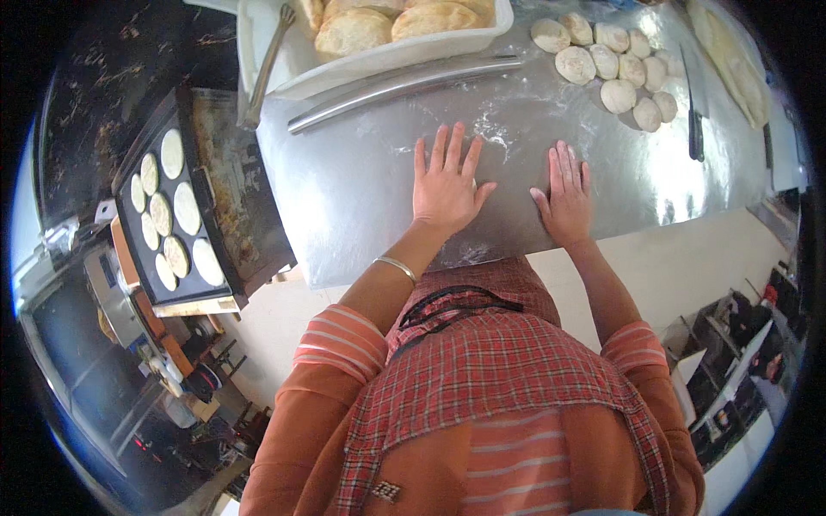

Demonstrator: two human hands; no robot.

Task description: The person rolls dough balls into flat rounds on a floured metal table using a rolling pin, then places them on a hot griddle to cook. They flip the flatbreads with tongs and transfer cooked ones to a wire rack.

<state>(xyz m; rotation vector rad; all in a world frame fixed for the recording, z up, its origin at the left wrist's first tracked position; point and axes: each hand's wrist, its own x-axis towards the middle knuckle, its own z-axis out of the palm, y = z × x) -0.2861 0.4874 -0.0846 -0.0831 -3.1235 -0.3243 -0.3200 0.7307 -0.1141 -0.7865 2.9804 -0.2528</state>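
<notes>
Open and palm down on the metal table [344,193], with fingers spread and thumb turned out to the right: left hand [447,191]. Also open and palm down on the same table, but with fingers close together and thumb apart, pointing to the left: right hand [566,196]. Between the two, a strip of table. Cannot tell how firmly pressed, because of undersides hidden from view.

Above the left wrist, a pale bracelet [396,268]; higher on both arms, striped cuffs [342,344]. Over the body, close to the near table edge, a red checked apron [482,370].

Just beyond the left hand, smears of white flour [492,129]. Farther, lying at a slant, a long metal rod [404,89], and behind it a white tub [297,82] with golden breads [353,33] inside. At the left side of the tub, leaning, a slim metal tool [267,69].

Beyond the right hand, well apart, a group of floury dough balls [618,96]; to the right of these, a knife [695,133] with dark handle. Left of the table, on a black tray [185,288], nine pale flat rounds [187,208].
</notes>
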